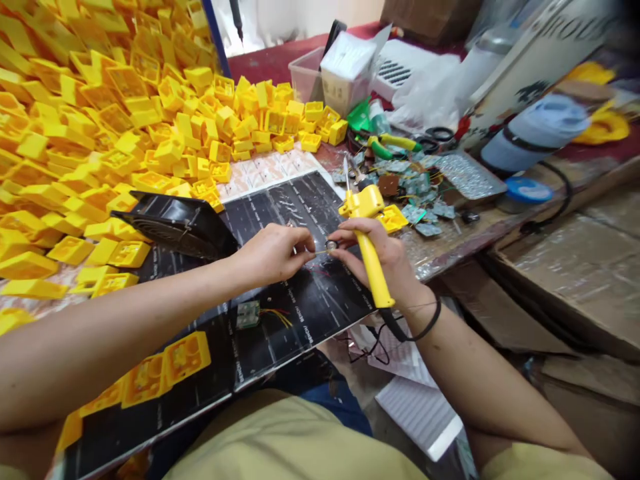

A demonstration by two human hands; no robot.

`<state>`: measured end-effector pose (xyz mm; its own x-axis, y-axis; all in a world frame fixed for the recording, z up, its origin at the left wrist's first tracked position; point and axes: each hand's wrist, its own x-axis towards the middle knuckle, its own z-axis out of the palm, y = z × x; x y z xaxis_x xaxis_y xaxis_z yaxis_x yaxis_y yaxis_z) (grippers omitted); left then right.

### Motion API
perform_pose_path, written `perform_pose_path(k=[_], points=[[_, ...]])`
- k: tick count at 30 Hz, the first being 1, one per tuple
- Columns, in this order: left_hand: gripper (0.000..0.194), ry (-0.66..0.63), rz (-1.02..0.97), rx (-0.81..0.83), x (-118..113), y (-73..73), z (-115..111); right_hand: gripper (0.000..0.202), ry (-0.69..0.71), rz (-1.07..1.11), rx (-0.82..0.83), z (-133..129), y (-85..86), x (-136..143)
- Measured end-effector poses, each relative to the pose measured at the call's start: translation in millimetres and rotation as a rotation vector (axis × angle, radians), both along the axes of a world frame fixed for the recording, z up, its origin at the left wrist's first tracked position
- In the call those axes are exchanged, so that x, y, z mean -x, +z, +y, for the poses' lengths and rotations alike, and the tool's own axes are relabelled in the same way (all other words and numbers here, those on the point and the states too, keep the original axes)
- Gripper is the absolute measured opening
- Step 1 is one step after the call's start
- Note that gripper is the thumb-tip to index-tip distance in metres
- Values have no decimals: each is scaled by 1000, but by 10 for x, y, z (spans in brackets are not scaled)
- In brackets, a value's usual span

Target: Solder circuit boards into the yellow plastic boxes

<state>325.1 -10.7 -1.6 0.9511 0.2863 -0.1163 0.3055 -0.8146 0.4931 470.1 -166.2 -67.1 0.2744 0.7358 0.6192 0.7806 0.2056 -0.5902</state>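
My left hand (280, 252) is closed in a pinch on the end of a thin wire (320, 253), above the black board. The wire reaches to a small round part with a black rim (331, 245), which my right hand (387, 260) pinches between thumb and finger. Also in my right hand, lying across it, is a yellow soldering iron (370, 257) with its metal tip pointing up and away. Its black cord hangs by my wrist. Nearer to me, a small green circuit board (249, 315) with red and yellow wires rests on the black board (280, 333).
Yellow plastic housings (125, 120) are heaped on the left and back. A black fan (180, 223) stands on the board's left. Several yellow housings (187, 357) lie at the front. On the right are loose circuit boards (420, 190), green-handled pliers (383, 148) and a metal tray (470, 175).
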Motion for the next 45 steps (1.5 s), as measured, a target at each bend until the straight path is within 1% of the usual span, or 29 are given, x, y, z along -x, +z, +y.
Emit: perform_pose_path(k=[2,4,7,10,11,12,13,14,17,19,21,23,28,32,33,35,39,42,45], points=[[7,-20,11,83,-42,-30,21,33,-37,-31,-10,-43,-5,-16],[10,-37,7,195,-111,-62,27,33,-87,-47,-23,-103,-18,-49],[12,-55,-11,409,-260,-108,-4,35,-168,-59,-48,-196,-19,-153],[17,-55,5,667,-444,-139,-72,38,-239,-68,-75,-261,46,-319],[19,-50,8,727,-510,-143,-92,38,-258,-72,-83,-272,84,-382],[21,-44,2,749,-578,-142,-104,39,-275,-76,-91,-278,126,-445],[22,-35,-18,720,-650,-136,-105,39,-290,-80,-95,-277,172,-508],[22,-24,-49,640,-727,-126,-93,39,-305,-86,-98,-271,217,-570],[17,24,-147,267,-992,-91,28,39,-342,-99,-101,-217,324,-750],[23,60,-172,82,-1191,-80,153,39,-367,-103,-114,-158,360,-865],[30,95,-172,-30,-1393,-88,277,40,-405,-108,-138,-95,368,-976],[34,123,-166,-104,-1585,-110,369,41,-457,-118,-160,-39,358,-1081],[40,143,-152,-150,-1984,-164,444,38,-566,-168,-134,6,283,-1247],[39,172,-112,-178,-2149,-206,514,29,-686,-320,-66,-87,220,-1209],[36,178,-94,-182,-2164,-217,546,28,-701,-350,-57,-119,207,-1183],[30,175,-47,-181,-2172,-235,609,28,-686,-360,-59,-176,181,-1128],[30,155,18,-172,-2145,-233,645,26,-639,-339,-70,-225,122,-1051],[26,173,-7,-172,-2122,-210,605,26,-623,-331,-70,-224,89,-1020],[12,210,-59,-120,-2098,-186,588,28,-607,-337,-84,-235,82,-990]])
